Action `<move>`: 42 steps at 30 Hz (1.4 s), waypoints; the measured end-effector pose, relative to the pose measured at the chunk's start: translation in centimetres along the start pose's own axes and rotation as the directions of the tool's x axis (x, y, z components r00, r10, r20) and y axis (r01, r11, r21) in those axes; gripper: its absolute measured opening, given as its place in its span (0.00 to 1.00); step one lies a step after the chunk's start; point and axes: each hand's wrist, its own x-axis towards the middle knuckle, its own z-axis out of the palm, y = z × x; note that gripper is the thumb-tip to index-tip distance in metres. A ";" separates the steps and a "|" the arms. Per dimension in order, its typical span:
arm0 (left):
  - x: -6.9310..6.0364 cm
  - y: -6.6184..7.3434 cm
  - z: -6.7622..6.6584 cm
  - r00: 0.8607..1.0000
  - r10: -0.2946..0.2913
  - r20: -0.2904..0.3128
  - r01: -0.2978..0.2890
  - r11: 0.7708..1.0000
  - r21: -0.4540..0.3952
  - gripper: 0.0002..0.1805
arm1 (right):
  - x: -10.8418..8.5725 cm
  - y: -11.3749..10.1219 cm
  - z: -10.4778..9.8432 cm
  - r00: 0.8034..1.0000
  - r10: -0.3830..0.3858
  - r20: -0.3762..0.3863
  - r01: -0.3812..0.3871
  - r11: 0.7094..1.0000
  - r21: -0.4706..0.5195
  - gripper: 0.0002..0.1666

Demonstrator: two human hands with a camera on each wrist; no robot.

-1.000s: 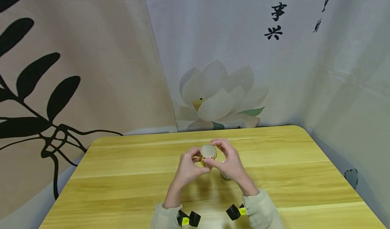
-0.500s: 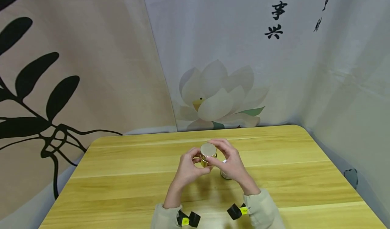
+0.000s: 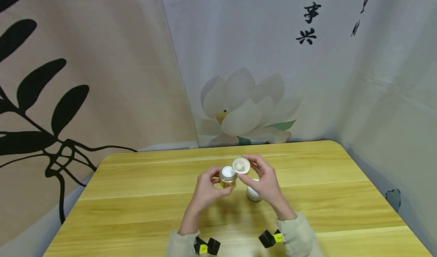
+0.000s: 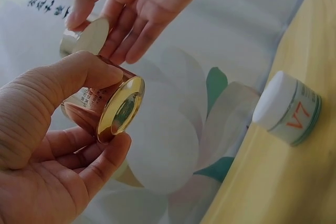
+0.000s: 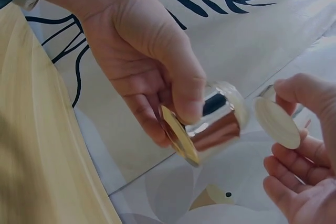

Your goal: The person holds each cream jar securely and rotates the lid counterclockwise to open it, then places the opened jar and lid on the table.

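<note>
Above the table, my left hand (image 3: 206, 188) grips a small shiny gold cosmetic jar (image 3: 228, 183) between thumb and fingers. A white surface fills the jar's top. Its round gold base faces the left wrist camera. My right hand (image 3: 268, 185) pinches the jar's lid (image 3: 241, 166) by the edge, with the pale inside turned up in the head view. Lid and jar stand apart in the right wrist view, where the lid (image 5: 278, 124) is beside the jar's mouth. A second jar (image 4: 289, 109), white-lidded and marked "V7" in orange, stands upright on the table, partly behind my right hand in the head view.
The wooden table (image 3: 143, 204) extends around both hands, its far edge close to a hanging cloth backdrop (image 3: 259, 52) printed with a lotus, leaves and characters. Black wrist cameras are strapped at both sleeves.
The lid has come off the gold jar. My right hand has moved slightly right with it and tipped its inside up; my left hand has shifted slightly left with the jar.
</note>
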 end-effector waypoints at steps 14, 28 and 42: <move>-0.8 3.1 -1.4 0.997 -0.070 -0.042 0.071 0.997 0.015 0.22 | -1.3 0.6 -2.1 0.997 0.024 -0.068 -0.028 0.998 -0.062 0.29; -1.0 2.3 -1.9 0.996 -0.079 -0.040 0.079 0.997 0.002 0.24 | -2.6 1.2 -4.0 0.997 0.011 -0.077 -0.018 0.995 -0.095 0.25; -1.1 2.1 -1.8 0.995 -0.086 -0.043 0.087 0.996 0.015 0.23 | -3.8 1.6 -5.1 0.994 0.069 -0.080 -0.077 0.992 -0.095 0.26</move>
